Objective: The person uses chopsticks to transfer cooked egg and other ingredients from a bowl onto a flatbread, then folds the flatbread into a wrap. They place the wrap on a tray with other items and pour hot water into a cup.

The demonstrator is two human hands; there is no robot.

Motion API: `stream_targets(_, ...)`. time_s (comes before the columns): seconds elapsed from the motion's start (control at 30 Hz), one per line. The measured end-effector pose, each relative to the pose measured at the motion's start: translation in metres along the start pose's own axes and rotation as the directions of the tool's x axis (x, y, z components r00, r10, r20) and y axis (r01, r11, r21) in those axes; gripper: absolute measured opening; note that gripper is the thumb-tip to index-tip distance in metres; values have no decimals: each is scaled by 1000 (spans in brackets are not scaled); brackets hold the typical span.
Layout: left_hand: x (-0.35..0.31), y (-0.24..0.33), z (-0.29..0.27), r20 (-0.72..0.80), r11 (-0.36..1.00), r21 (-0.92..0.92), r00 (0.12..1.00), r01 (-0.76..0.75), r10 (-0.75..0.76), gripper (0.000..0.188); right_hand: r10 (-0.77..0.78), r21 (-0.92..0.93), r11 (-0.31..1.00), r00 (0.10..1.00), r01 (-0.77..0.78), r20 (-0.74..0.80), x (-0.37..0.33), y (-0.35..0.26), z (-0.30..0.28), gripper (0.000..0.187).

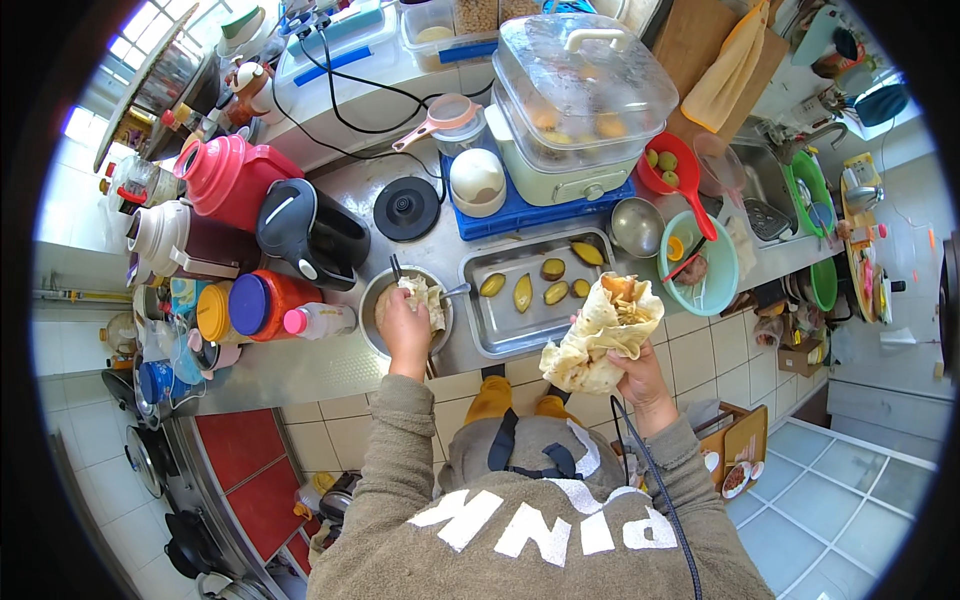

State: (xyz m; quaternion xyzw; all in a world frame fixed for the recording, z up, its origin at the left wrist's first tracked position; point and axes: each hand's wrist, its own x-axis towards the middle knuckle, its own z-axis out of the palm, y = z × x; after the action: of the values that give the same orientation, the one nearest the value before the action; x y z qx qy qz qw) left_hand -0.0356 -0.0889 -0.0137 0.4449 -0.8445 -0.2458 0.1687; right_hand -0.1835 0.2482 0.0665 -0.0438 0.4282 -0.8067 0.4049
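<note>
My right hand (638, 372) holds a folded flatbread wrap (603, 330) with filling showing at its open top, raised in front of the counter edge. My left hand (405, 322) reaches into a round metal bowl (377, 290) and grips a piece of flatbread (424, 297) lying in it. Chopsticks and a spoon rest in that bowl. Between the hands lies a steel tray (498, 335) with several yellow and brown cooked pieces (553, 268).
A covered food steamer (575, 110) stands on a blue board behind the tray. Left are a black kettle (308, 230), a red jug (228, 178) and jars. Right are a steel bowl (637, 226), a green basin (715, 280), a red colander (675, 170) and the sink (765, 190).
</note>
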Motion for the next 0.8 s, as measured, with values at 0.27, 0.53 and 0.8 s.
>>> stream_targets(0.27,-15,0,0,117,920,358,985,-159,124,31,19,30,999,1000,-19,-2,-4,-2,1,55)
stream_targets(0.53,-21,70,-56,-75,924,-100,929,-369,363,35,9,-44,999,993,-4,119,7,-18,21,53)
stream_targets(0.8,-48,134,-72,409,408,-896,677,173,611,97,13,-114,993,979,11,205,18,-17,53,59)
